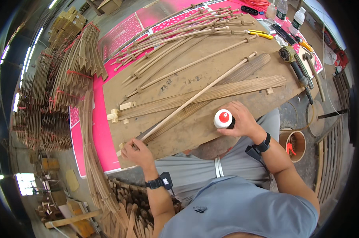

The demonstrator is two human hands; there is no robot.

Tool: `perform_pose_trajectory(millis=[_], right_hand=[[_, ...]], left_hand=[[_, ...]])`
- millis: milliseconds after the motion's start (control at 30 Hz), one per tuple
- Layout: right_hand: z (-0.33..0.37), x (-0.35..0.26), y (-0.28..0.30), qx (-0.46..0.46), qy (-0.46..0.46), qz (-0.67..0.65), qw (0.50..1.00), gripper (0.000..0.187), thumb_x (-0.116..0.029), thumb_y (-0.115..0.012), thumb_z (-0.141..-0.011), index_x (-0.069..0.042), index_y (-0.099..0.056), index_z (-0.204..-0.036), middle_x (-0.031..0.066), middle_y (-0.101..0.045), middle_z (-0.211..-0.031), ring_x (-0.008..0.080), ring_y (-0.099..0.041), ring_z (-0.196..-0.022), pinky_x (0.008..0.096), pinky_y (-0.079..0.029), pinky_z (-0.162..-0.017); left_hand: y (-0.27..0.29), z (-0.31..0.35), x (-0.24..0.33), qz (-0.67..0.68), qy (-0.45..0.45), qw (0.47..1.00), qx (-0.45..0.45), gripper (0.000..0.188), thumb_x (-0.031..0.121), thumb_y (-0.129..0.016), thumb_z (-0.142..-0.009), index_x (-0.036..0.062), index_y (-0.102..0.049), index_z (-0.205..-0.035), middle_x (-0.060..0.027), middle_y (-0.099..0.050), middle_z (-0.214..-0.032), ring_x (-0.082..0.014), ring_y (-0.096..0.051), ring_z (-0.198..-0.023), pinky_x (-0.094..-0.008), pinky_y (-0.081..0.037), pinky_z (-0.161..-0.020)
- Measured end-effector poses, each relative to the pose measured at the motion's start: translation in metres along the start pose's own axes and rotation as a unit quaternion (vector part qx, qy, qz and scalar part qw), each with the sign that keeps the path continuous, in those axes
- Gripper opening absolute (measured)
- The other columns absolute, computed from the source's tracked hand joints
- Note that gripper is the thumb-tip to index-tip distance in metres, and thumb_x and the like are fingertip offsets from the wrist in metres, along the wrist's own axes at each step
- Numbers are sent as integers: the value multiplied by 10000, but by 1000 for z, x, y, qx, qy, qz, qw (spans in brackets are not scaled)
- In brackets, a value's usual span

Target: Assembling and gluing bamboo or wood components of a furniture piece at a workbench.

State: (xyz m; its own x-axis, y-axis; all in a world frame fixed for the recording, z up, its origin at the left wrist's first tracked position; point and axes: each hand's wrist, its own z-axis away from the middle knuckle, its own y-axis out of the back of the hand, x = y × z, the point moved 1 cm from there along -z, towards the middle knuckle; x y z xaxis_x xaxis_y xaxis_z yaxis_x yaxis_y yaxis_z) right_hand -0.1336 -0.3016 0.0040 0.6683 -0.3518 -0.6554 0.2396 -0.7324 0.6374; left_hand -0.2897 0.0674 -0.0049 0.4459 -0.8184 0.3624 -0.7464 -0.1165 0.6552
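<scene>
Slats (130, 222), upended and loose, at lower left beside the lap. Bucket (298, 152) on the floor at right, near the right forearm. Left hand (137, 152) at the near left corner of the board (235, 59), fingers bent, pinching the lower end of a long stick (191, 98) and partly hiding it. Right hand (242, 119) at the board's near edge, thumb and fingers curved round a white bottle (223, 118), red cap toward the camera; contact between base and board impossible to tell. Stick aslant to upper right, passing over a pale stave (243, 84), with a dark stave (250, 69) crossing beneath the latter. Blocks (127, 106) beside the pale stave's left end. Pink sheet (100, 139) under the board, showing at left. At right, crowding the edge: power tool (298, 67) and hammer (314, 75), side by side. Beyond the staves, ringed sticks (179, 37) in a loose, overlapping row; yellow cutter (262, 35) near their right ends. Clear bottles (297, 20) at the far right corner. Farther left, stacked bundles (74, 71) with red ties; cartons (108, 6) behind.
</scene>
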Motion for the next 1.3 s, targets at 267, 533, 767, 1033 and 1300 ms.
perform_pose_trajectory(millis=[267,533,767,1033,1300], right_hand=[[2,-2,1,3,3,-8,1000,546,-371,-888,-728,-71,-688,-1138,118,-667,-1012,344,-615,-940,420,-495,-865],[3,5,-1,2,3,-19,1000,564,-403,-877,-733,-64,-683,-1139,124,-654,-1013,346,-606,-952,422,-488,-870],[3,6,-2,3,10,-14,1000,570,-419,-876,-726,-56,-690,-1124,123,-652,-995,344,-613,-950,420,-489,-871],[2,4,-2,4,5,-23,1000,565,-408,-875,-723,-64,-695,-1134,117,-667,-1016,339,-620,-967,422,-492,-891],[2,3,-1,-4,-3,-17,1000,561,-401,-876,-725,-74,-694,-1144,111,-674,-1028,334,-623,-976,421,-494,-900]], left_hand=[[-10,-5,-9,13,183,978,-96,305,301,-590,-1053,33,-654,-922,-148,-659,-932,-372,-571,-1037,-519,-368,-1035],[19,-16,-6,171,114,940,-274,351,250,-515,-1083,41,-649,-1331,-175,-658,-1232,-346,-572,-1129,-469,-400,-1029],[36,-16,-16,156,65,915,-367,353,205,-593,-1078,74,-618,-1404,-131,-593,-1275,-221,-586,-1106,-366,-465,-1031],[28,-2,-9,153,101,951,-248,294,268,-580,-1079,29,-714,-1186,-147,-678,-1110,-269,-572,-1036,-377,-449,-945],[14,-4,0,79,151,962,-213,399,309,-476,-1117,15,-746,-1119,-168,-721,-1021,-313,-585,-1071,-421,-426,-991]])
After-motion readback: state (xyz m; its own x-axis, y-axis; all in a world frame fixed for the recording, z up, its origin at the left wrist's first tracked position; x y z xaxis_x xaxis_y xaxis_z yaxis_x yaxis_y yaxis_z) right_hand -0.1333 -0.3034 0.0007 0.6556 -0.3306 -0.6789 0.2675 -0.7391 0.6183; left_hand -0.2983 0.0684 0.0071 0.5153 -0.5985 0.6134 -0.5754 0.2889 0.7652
